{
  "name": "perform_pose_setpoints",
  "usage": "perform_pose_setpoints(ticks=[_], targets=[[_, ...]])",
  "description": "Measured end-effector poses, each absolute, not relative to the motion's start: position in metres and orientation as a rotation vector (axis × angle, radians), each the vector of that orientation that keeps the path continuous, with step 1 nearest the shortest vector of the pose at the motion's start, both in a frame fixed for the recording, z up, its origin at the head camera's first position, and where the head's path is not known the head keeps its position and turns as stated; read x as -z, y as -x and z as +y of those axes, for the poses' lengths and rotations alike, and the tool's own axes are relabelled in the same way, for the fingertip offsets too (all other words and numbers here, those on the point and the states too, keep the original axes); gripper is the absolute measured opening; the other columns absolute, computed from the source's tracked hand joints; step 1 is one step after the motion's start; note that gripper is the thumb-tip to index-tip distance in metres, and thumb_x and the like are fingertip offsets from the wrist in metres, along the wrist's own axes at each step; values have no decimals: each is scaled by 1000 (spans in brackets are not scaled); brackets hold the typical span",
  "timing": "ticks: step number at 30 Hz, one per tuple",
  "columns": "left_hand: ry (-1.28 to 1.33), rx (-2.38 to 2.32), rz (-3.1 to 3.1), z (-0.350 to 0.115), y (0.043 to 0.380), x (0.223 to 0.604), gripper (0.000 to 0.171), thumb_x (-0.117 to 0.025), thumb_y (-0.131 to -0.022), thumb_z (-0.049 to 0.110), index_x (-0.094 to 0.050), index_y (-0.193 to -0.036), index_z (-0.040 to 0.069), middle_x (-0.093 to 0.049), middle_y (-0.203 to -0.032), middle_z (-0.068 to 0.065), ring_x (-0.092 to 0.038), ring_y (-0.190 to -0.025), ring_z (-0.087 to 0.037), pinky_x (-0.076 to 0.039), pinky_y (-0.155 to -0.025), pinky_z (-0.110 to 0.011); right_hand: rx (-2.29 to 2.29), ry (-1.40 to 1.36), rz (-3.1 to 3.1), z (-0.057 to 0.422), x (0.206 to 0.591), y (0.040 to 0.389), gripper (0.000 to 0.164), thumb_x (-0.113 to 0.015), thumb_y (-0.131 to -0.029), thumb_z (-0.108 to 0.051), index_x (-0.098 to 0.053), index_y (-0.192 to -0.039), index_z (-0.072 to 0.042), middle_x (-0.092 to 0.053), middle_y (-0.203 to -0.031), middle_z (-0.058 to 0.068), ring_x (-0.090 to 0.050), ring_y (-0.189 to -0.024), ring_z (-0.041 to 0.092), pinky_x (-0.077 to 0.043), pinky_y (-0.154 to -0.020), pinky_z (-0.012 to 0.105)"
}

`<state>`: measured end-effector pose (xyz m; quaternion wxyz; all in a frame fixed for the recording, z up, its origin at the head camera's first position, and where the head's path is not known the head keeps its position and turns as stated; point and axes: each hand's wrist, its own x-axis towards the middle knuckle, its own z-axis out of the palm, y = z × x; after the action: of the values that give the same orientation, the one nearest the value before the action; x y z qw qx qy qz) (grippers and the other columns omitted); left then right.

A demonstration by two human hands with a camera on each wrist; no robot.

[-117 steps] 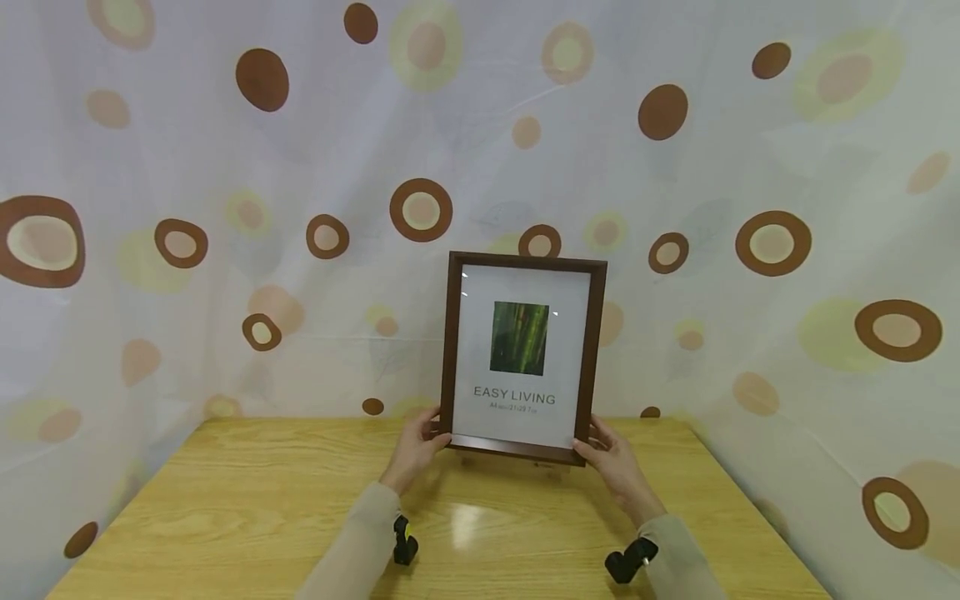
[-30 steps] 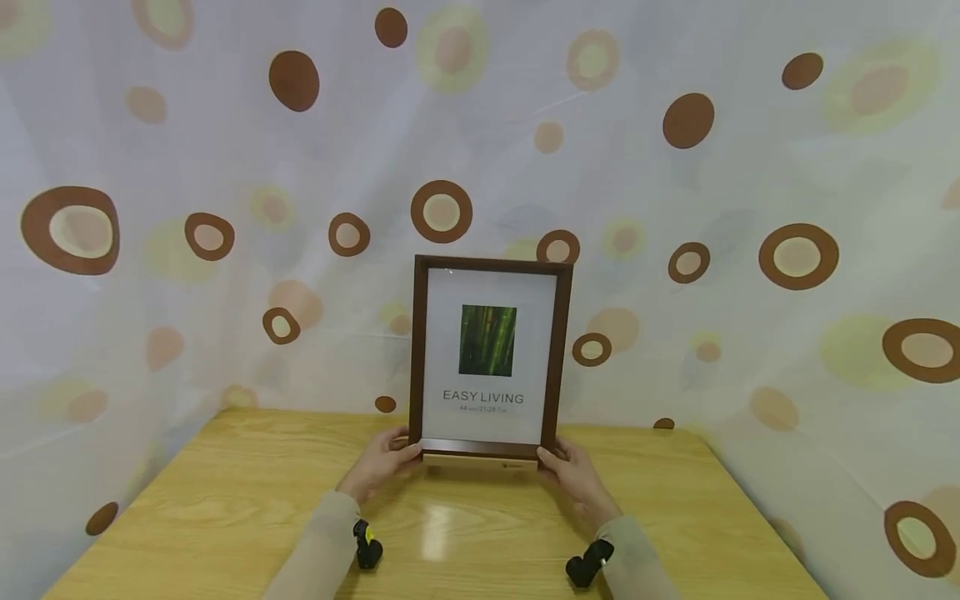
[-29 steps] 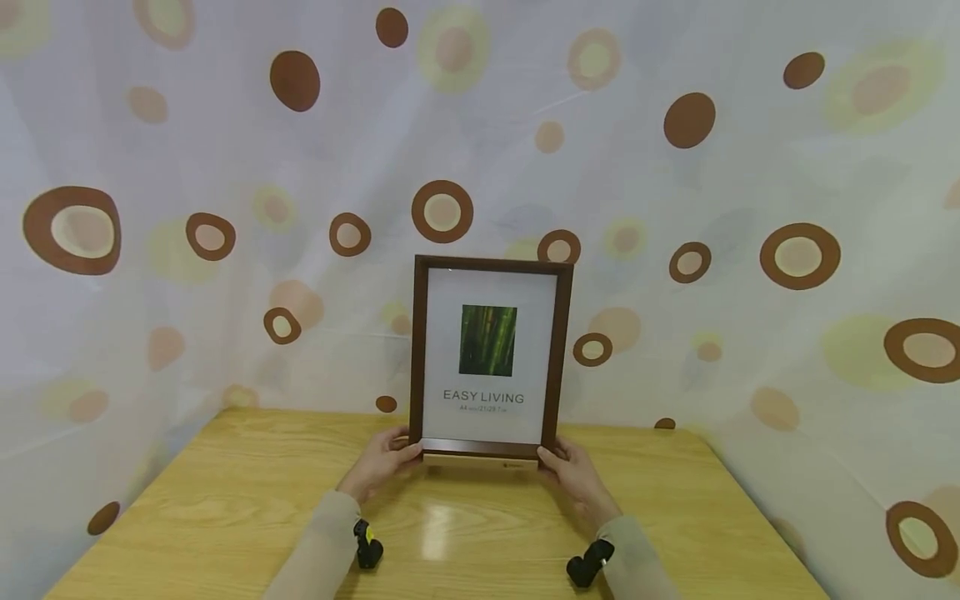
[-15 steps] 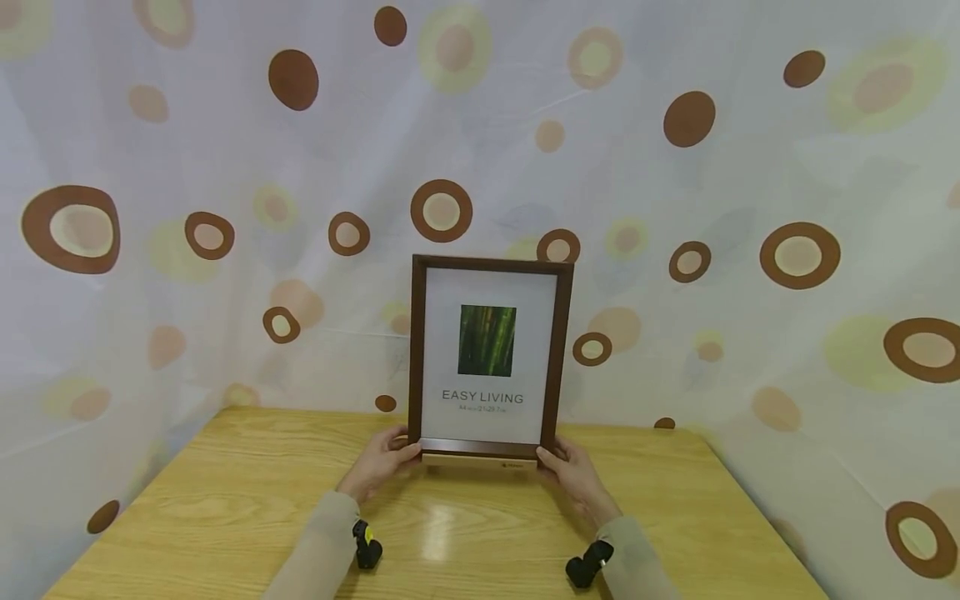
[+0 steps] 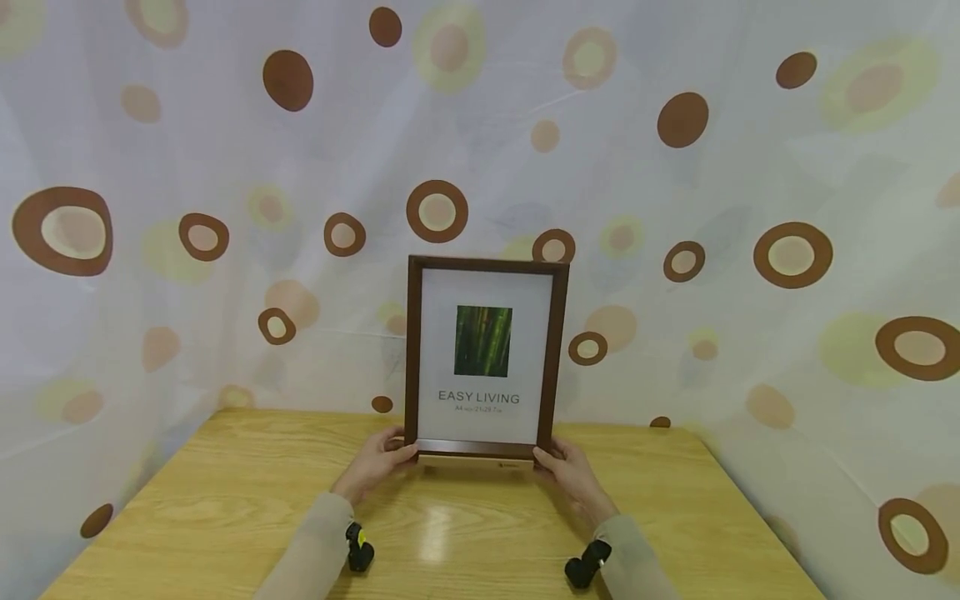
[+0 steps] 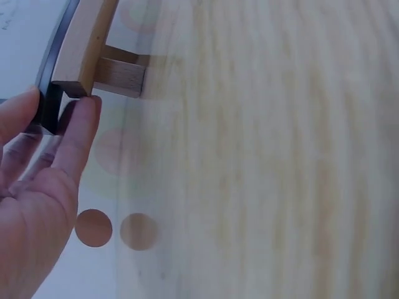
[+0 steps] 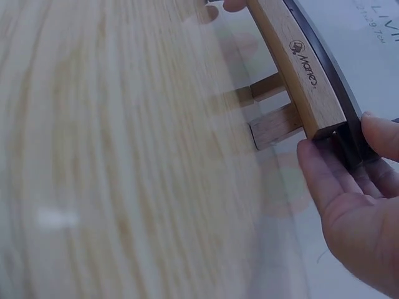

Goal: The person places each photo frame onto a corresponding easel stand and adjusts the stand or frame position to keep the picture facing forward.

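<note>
A dark brown picture frame (image 5: pixel 486 354), with a white sheet reading "EASY LIVING" and a small green bamboo picture, stands almost upright above the table. Under its bottom edge runs a light wooden ledge (image 7: pixel 308 71) marked "Maries", with short wooden feet (image 6: pixel 120 76) on the tabletop. My left hand (image 5: pixel 378 462) grips the lower left corner, thumb in front and fingers behind. At the lower right corner my right hand (image 5: pixel 573 475) does likewise. In each wrist view a finger touches the end of the ledge. The back of the frame is hidden.
The yellow wood-grain table (image 5: pixel 262 500) reaches back to a pale curtain (image 5: pixel 480 125) with brown and cream circles. This curtain also hangs at both sides. A black camera (image 5: pixel 358 550) is strapped to the left wrist, another (image 5: pixel 587 565) to the right.
Since the oldest frame, the picture frame has come straighter and down onto the ledge, which now shows along its bottom edge. Over the last second, only a slight shift of the view shows.
</note>
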<state>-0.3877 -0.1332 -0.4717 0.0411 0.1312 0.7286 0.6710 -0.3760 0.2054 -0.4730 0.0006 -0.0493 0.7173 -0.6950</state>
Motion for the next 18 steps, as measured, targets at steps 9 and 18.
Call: perform_pose_setpoints(ticks=[9, 18], targets=[[-334, -1910, 2476, -140, 381, 462, 47, -62, -97, 15, -50, -138, -5, -57, -132, -26, -58, -118, -36, -51, -98, -49, 2035, 189, 2305, 228, 465, 366, 63, -51, -103, -25, -25, -151, 8, -26, -155, 30, -30, -142, 45, -35, -114, 52], [-300, -1760, 2653, -148, 360, 447, 47, -53, -101, 18, -46, -141, -7, -51, -140, -28, -50, -128, -44, -43, -105, -57, 1960, 307, 2248, 244, 454, 360, 63, -42, -107, -30, -22, -151, 10, -29, -153, 33, -29, -142, 44, -30, -115, 56]])
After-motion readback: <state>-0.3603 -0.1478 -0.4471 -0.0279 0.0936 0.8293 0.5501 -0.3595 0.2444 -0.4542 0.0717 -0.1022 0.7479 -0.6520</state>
